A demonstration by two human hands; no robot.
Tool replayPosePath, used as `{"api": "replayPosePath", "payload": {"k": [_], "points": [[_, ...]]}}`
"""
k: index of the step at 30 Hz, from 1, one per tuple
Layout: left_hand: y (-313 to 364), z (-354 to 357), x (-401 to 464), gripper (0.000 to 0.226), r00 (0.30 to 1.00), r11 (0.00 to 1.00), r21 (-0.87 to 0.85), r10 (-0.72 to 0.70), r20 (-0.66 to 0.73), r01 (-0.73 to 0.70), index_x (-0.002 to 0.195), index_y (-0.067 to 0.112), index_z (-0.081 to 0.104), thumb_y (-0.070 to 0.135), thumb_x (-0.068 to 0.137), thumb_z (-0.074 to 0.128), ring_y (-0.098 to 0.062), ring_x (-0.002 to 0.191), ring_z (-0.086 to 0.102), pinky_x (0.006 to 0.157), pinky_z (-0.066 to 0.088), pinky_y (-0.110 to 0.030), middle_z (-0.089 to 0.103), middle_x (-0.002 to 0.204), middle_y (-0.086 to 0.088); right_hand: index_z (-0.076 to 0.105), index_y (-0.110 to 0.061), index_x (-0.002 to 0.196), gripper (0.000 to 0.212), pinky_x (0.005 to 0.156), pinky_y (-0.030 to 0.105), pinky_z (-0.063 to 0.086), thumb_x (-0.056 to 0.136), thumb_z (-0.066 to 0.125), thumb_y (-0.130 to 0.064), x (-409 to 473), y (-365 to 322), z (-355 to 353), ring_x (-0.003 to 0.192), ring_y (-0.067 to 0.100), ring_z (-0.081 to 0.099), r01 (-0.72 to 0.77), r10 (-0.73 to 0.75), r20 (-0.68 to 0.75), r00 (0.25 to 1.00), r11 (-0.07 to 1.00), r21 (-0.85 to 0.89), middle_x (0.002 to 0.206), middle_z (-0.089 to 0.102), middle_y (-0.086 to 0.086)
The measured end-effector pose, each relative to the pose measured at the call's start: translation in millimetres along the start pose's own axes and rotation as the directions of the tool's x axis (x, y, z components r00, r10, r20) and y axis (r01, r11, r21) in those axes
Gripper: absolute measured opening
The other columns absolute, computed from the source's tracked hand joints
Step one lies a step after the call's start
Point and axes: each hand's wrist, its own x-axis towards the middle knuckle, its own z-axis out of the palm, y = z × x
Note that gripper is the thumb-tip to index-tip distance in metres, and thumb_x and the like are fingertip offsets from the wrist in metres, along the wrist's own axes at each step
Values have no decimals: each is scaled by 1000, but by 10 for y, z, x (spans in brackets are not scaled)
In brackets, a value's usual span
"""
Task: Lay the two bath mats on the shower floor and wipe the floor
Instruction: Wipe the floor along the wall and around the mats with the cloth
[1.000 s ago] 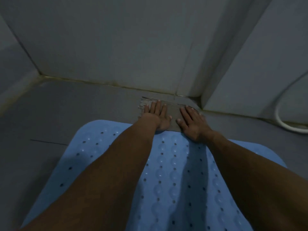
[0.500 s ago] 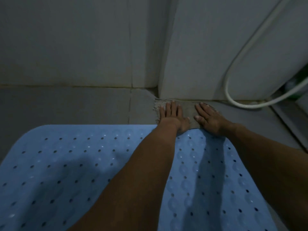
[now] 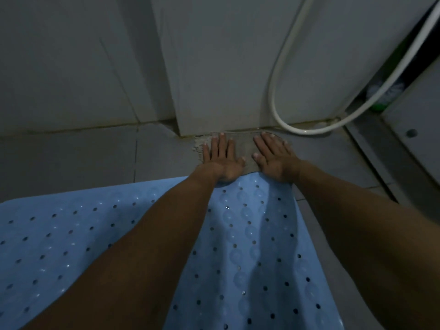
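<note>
A light blue bath mat (image 3: 247, 236) with small holes lies flat on the grey tiled shower floor (image 3: 71, 158), filling the lower part of the view. Just past its far edge a grey frayed cloth (image 3: 245, 144) lies flat against the foot of the wall. My left hand (image 3: 222, 158) and my right hand (image 3: 273, 158) both press on the cloth, palms down, fingers spread and pointing at the wall. Only one mat is in view.
White tiled walls meet at a jutting corner (image 3: 177, 129) just left of the cloth. A white shower hose (image 3: 307, 131) loops down to the floor at the right. Further right are a door frame (image 3: 385, 151) and a green-and-white brush (image 3: 383, 96).
Both hands have slid the cloth to the right along the foot of the wall, past the corner toward the hose. The view has swung right with them.
</note>
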Motion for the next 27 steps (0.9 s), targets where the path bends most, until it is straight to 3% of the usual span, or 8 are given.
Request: {"api": "replayPosePath", "payload": {"k": [2, 6, 14, 18, 27], "points": [[4, -25, 14, 71, 1000, 1000, 4, 10, 7, -10, 151, 19, -18, 55, 99, 14, -25, 141, -34, 114, -22, -47, -35, 154, -6, -5, -32, 158, 67, 121, 41, -9, 98, 8, -58, -13, -9, -20, 152, 13, -13, -4, 4, -4, 1000, 1000, 3, 165, -13, -7], [-17, -31, 51, 71, 999, 1000, 7, 30, 13, -30, 150, 18, -21, 55, 99, 12, -26, 140, -35, 111, -24, -47, -37, 153, -7, -8, -32, 157, 61, 121, 41, -10, 104, 14, -50, 11, -9, -40, 151, 13, -15, -6, 5, 9, 1000, 1000, 8, 165, -16, -7], [5, 14, 35, 71, 999, 999, -5, 42, -26, -42, 152, 17, -16, 53, 99, 13, -27, 142, -32, 113, -23, -50, -33, 155, -8, -9, -32, 157, 70, 121, 42, -10, 93, -1, -62, -48, 17, -7, 151, 13, -15, 20, -19, -48, 999, 1000, 20, 165, -14, -6], [-13, 19, 64, 72, 998, 998, -20, 52, -21, -53, 152, 16, -16, 53, 99, 15, -28, 142, -32, 112, -23, -50, -33, 155, -9, -5, -31, 158, 60, 122, 42, -10, 104, 12, -51, -61, 18, 7, 151, 13, -15, 14, -12, -77, 997, 1000, 28, 165, -13, -6], [-29, 35, 73, 72, 997, 997, -19, 75, -31, -76, 152, 16, -16, 53, 99, 17, -27, 142, -31, 114, -21, -50, -32, 155, -10, -6, -30, 158, 60, 122, 39, -11, 104, 12, -51, -88, -1, 1, 151, 14, -15, -11, 11, -81, 997, 1000, 7, 165, -13, -5]]}}
